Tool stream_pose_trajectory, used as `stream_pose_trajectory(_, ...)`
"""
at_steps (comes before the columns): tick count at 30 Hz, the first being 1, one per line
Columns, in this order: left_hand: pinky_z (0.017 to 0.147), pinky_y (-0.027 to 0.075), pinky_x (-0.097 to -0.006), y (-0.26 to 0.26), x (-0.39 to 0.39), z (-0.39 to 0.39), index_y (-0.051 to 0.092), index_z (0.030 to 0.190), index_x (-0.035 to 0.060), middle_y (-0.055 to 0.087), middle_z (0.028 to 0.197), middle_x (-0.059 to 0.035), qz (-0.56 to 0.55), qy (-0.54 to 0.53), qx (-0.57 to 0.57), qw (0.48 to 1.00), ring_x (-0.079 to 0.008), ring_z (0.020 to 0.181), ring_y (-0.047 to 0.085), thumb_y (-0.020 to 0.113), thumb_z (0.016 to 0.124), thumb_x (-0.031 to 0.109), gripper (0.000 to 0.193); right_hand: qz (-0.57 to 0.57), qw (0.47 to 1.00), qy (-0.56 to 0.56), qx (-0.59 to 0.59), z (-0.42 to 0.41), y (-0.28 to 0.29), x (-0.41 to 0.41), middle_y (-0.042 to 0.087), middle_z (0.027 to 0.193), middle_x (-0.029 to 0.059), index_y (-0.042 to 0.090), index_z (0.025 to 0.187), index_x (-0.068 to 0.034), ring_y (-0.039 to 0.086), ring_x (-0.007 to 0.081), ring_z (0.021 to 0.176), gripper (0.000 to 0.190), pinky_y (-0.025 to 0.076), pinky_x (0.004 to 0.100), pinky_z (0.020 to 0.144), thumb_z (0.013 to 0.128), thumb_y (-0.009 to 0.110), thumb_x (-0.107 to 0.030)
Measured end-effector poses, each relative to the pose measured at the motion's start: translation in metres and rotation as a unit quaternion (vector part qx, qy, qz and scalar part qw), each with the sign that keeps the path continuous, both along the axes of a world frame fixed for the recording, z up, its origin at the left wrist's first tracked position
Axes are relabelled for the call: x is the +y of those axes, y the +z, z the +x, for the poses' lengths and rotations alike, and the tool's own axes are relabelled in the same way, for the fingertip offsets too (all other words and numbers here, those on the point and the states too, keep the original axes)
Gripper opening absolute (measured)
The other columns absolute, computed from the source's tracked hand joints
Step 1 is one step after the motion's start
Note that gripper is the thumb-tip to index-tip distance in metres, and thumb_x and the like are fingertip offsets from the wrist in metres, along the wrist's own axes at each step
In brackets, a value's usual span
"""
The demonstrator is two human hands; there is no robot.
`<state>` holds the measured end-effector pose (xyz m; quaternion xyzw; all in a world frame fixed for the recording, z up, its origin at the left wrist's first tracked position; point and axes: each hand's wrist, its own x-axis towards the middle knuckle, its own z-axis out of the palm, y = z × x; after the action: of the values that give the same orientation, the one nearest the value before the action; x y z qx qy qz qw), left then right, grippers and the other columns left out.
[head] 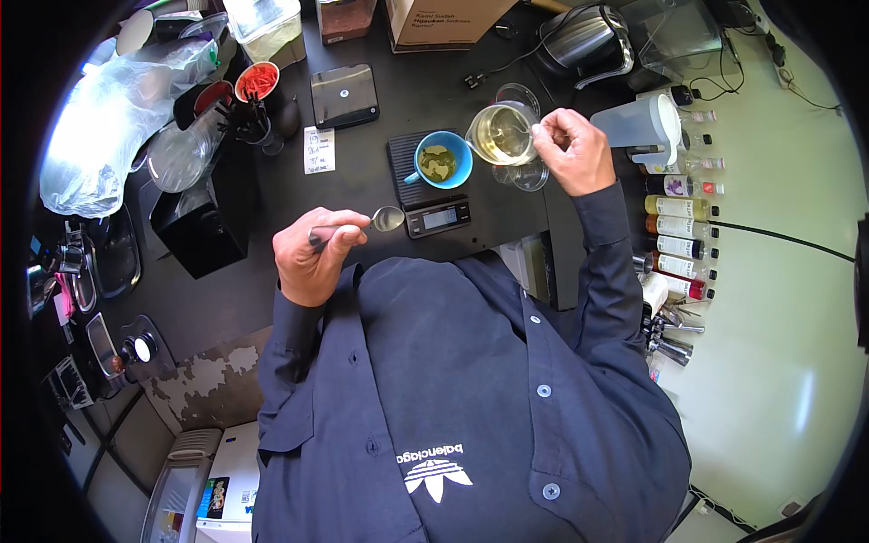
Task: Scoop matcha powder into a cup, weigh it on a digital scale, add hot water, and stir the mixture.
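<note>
My left hand [312,254] grips a metal spoon [388,218] by its handle, the bowl of the spoon near the corner of a black digital scale [440,218]. On the scale's ribbed platform stands a blue cup [464,159] with green powder and some liquid inside. Pinched in my right hand [574,149] is the handle of a clear glass pitcher [504,134] holding pale yellowish liquid; its spout is close to the cup's right rim. Clear round cups [529,176] lie partly hidden behind the pitcher. The scale's display is lit.
A second black scale [344,95] and a handwritten note [319,151] lie left of the cup. A black box [200,227], a plastic bag [129,122] and a container of red strips [257,81] crowd the left. An electric kettle [587,44], a plastic jug [638,122] and several bottles [679,206] stand right.
</note>
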<state>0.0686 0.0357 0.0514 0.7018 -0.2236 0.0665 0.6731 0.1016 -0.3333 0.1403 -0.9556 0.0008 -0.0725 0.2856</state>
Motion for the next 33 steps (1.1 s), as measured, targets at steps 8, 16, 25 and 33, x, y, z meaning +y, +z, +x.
stream_pose_trajectory(8, 0.065, 0.054, -0.0284, 0.001, 0.002, 0.001, 0.078, 0.091, -0.0007, 0.079, 0.086, -0.0080, 0.004, 0.004, 0.009, 1.000, -0.0163, 0.070, 0.070, 0.076, 0.100, 0.017, 0.020, -0.081, 0.997, -0.007, 0.001, 0.001, -0.019, 0.007, 0.068, 0.083, 0.0073, 0.068, 0.086, -0.006, 0.071, 0.0291, 0.072, 0.021, 0.054, 0.0410, 0.065, 0.087, 0.078, -0.025)
stream_pose_trajectory(16, 0.066, 0.056, -0.0288, 0.001, 0.005, 0.004, 0.076, 0.099, -0.0032, 0.078, 0.089, -0.0132, 0.025, -0.019, -0.030, 0.999, -0.0173, 0.072, 0.070, 0.068, 0.107, 0.017, 0.023, -0.149, 0.989, 0.007, 0.003, 0.001, -0.023, 0.012, 0.066, 0.082, 0.0074, 0.069, 0.091, -0.006, 0.069, 0.0267, 0.069, 0.020, 0.053, 0.0386, 0.064, 0.091, 0.077, -0.025)
stream_pose_trajectory(25, 0.065, 0.056, -0.0287, -0.002, 0.006, 0.002, 0.076, 0.097, -0.0030, 0.078, 0.089, -0.0134, 0.017, -0.011, -0.024, 0.999, -0.0175, 0.073, 0.071, 0.067, 0.107, 0.016, 0.023, -0.168, 0.986, 0.015, 0.000, 0.003, -0.025, 0.015, 0.066, 0.083, 0.0075, 0.069, 0.092, -0.007, 0.070, 0.0292, 0.071, 0.022, 0.053, 0.0403, 0.065, 0.091, 0.076, -0.027)
stream_pose_trajectory(33, 0.066, 0.056, -0.0290, -0.001, 0.007, 0.001, 0.076, 0.096, -0.0030, 0.078, 0.089, -0.0133, 0.016, -0.008, -0.017, 1.000, -0.0176, 0.073, 0.071, 0.067, 0.107, 0.016, 0.024, -0.179, 0.984, 0.010, 0.015, 0.003, -0.022, 0.018, 0.067, 0.084, 0.0081, 0.069, 0.092, -0.007, 0.070, 0.0306, 0.072, 0.022, 0.054, 0.0410, 0.065, 0.092, 0.076, -0.028)
